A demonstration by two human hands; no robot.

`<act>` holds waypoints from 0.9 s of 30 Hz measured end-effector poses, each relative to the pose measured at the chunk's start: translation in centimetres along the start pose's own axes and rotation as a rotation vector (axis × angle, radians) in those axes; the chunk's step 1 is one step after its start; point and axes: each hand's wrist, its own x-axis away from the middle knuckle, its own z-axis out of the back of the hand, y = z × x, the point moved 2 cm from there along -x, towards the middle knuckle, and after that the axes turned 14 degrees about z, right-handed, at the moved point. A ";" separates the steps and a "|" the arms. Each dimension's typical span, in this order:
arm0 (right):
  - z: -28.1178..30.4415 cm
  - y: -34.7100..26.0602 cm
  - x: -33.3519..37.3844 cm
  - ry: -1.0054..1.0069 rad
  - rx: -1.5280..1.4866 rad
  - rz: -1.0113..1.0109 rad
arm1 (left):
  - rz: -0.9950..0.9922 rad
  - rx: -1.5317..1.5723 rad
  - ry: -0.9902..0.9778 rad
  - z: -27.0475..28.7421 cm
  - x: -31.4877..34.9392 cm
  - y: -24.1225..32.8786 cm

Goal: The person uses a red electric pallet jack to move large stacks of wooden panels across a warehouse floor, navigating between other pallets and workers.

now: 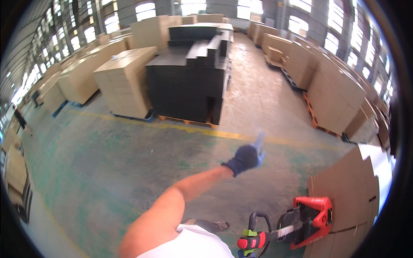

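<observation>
Left hand (248,157), in a dark-backed glove with pale blue fingers: empty, reaching forward over the floor, at least one finger extended; blurred
Right hand: not made out; cannot tell whether it grips anything. Hands' spacing likewise unknown
Pallet truck (322,211): red and black, lower right, its handle (257,241) near the person's body; red frame right beside the cardboard stack (344,193). Whether the forks sit under the stack is hidden
Handling, judged: a firm hold on the handle, an even pull and wide turns should suit such a bulky load; the sandal (222,225) near the truck is best placed well away from its wheels
Further out: yellow line (223,134) across the floor, then the black stack (185,92) on a pallet, tan stack (122,81) to its left. Judged: watch these corners and the load's far side
Aisle (254,73) runs between the rows beyond
</observation>
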 end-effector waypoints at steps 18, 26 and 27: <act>-1.7 -13.9 -10.4 0.006 0.030 0.254 | 0.524 -0.049 -0.401 9.4 20.1 -14.1; -9.5 -21.5 -10.9 0.004 0.026 0.243 | 0.577 -0.095 -0.287 21.3 23.0 -27.1; -11.0 -22.5 -10.8 0.004 0.021 0.242 | 0.568 -0.089 -0.246 23.3 23.6 -29.0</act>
